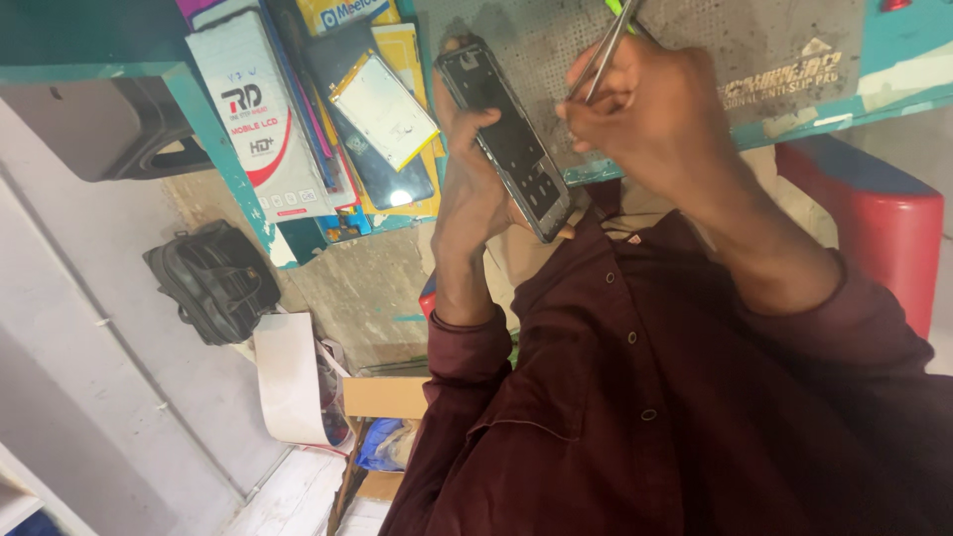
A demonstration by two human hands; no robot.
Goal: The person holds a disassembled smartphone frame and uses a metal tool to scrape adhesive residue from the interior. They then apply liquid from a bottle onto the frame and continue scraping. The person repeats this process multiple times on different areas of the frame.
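**Inspector:** Report the left hand (467,189).

**Assistant:** Its fingers (449,109) are curled shut around an opened phone (506,139), back cover off, dark inner frame facing the person. The phone is raised off the worktop (685,40) and tilted, its lower end near the chest. In my judgement, that tilt brings the inner parts toward the eye and the tool.

**Inspector:** The right hand (645,109)?

**Assistant:** Fingers pinched closed on metal tweezers (604,50), which run up and away past the knuckles. The gripped end is hidden behind the fingers, so I cannot tell whether the tips touch the phone. The hand sits just beside the phone's right edge, likely braced there for steadiness.

**Inspector:** Surroundings?

**Assistant:** Beyond the fingers lies a grey perforated mat (754,60) on the teal worktop. Left of the left hand, stacked flat boxes (263,109) with a loose phone screen (382,109) on top. Further left and lower, a black bag (213,278) on the floor. A red stool (874,218) stands to the right.
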